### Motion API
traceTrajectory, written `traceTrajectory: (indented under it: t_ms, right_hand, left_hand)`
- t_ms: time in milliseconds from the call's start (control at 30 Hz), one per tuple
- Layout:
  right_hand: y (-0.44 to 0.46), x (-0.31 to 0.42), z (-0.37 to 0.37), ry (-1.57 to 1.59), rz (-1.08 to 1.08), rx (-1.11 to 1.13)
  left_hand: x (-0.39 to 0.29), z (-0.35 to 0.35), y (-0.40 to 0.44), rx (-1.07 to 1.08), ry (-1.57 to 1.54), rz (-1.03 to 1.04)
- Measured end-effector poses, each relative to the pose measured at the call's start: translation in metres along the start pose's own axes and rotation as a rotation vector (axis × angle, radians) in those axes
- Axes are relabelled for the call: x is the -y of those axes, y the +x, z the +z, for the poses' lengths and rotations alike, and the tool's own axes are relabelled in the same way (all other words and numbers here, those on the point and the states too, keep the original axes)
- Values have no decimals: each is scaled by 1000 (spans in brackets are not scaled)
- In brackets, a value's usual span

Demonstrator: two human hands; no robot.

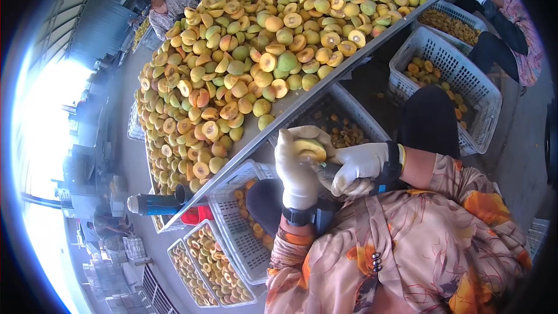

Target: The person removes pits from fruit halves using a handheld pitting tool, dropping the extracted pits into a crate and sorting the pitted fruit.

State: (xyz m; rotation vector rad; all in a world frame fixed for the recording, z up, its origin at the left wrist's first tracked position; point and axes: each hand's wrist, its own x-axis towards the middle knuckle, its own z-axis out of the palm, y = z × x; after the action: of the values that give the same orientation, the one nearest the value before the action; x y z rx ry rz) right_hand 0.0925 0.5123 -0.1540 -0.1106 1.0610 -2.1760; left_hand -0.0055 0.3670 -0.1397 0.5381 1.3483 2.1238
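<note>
My left hand (295,166), in a white glove, is closed around a yellow peach half (310,150), its cut face turned toward my right hand. My right hand (361,166), gloved too, has its fingers curled beside the peach. A small glint shows between the hands, but what the right fingers grip is mostly hidden. Both hands are above my lap, in front of the metal table edge (290,117). Beyond that edge lies a large heap of halved peaches (250,64), many with the pit side up.
Below my hands is a crate (363,110) with brown pits or scraps. White crates of peach pieces stand at my right (488,90) and left (250,256). A blue flask (154,204) lies at the table corner. A co-worker (514,40) sits at the right.
</note>
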Motion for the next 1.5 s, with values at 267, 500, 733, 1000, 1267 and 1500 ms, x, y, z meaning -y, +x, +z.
traceTrajectory:
  t_ms: [267, 500, 733, 1000, 1267, 1500]
  right_hand:
    - [2, 0, -32, -931, 17, -351]
    - [34, -17, -27, -1131, -295, -601]
    - [42, -1, -13, -1557, -220, -660]
    - [2, -40, -70, -1600, 19, -639]
    - [15, -37, -80, -1443, 66, -574]
    - [11, -14, -74, -1318, 120, -566]
  left_hand:
    - [-54, -125, -35, -517, 389, 116]
    - [-42, -116, -34, -585, 553, 77]
    - [-8, -51, -9, -324, 517, 35]
    - [-69, -186, -44, -651, 1035, -91]
    - [-76, -191, 106, -521, 1529, 17]
    - [-24, -244, 223, -484, 1648, -86]
